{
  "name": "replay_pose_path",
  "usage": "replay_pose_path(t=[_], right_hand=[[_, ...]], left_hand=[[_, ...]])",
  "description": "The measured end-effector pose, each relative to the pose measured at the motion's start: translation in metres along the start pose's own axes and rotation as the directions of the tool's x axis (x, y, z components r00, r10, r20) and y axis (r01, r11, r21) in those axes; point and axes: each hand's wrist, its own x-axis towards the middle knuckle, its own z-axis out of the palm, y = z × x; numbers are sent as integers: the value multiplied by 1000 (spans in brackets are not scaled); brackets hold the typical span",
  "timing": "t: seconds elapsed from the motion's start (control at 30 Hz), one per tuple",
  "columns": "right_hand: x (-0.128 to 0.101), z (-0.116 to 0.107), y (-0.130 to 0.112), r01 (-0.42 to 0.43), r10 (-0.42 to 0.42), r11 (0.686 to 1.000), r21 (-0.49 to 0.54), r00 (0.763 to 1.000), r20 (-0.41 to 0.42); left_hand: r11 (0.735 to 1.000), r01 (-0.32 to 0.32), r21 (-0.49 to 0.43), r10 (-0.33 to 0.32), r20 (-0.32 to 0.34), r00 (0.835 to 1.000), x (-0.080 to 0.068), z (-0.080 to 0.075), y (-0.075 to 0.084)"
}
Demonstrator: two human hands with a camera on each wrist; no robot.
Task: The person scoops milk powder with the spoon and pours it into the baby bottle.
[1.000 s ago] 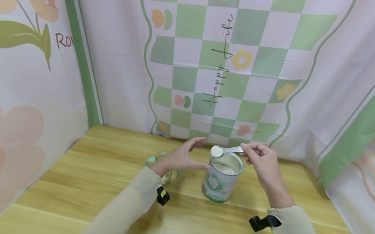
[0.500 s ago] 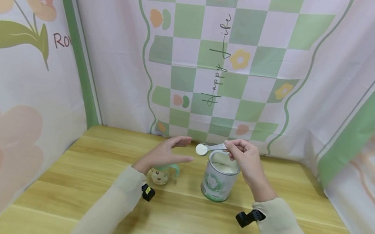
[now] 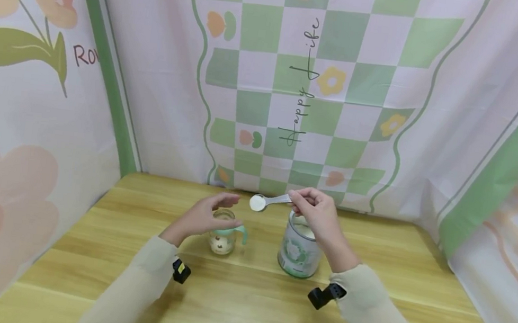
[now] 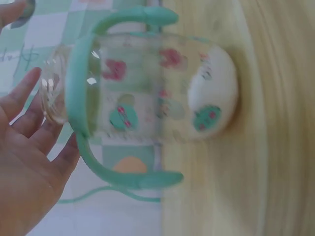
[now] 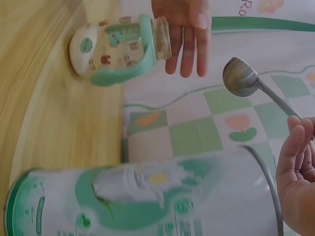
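Observation:
My right hand [image 3: 321,219] pinches the handle of a metal measuring spoon [image 3: 259,202], whose round bowl is full of white powder. The spoon is level in the air, between the can and the bottle. Fingers spread, my left hand [image 3: 200,217] is beside the neck of a clear baby bottle [image 4: 138,88] with a mint-green two-handled collar. White powder lies in the bottom of the bottle, which stands upright on the table with its mouth uncovered. Below my right hand stands a white-and-green milk powder can [image 3: 298,254], its top open and powder inside.
The wooden table [image 3: 243,303] ends at the back against a hanging green-and-white checked cloth [image 3: 288,111]. More printed cloth [image 3: 14,165] hangs along the left side, and a curtain with a green band [image 3: 490,193] hangs on the right.
My right hand has carried the filled spoon leftward from over the can toward the bottle. My left hand has moved left from near the can to the bottle's neck.

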Motion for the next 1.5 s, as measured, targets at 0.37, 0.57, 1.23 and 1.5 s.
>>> replay_pose_path(t=[0.37, 0.57, 1.23, 1.5], right_hand=[[1, 22, 1, 11, -11, 1000, -19, 1000, 15], [2, 32, 4, 28, -27, 999, -22, 998, 50], [4, 64, 7, 24, -15, 992, -121, 997, 73], [4, 70, 15, 138, -126, 971, -195, 989, 72]], left_hand=[[990, 143, -7, -143, -59, 988, -19, 3, -24], [982, 190, 11, -189, -62, 980, -22, 6, -31], [977, 208, -48, -209, -33, 977, -22, 8, -40], [975, 218, -36, -220, -30, 975, -22, 7, -40]])
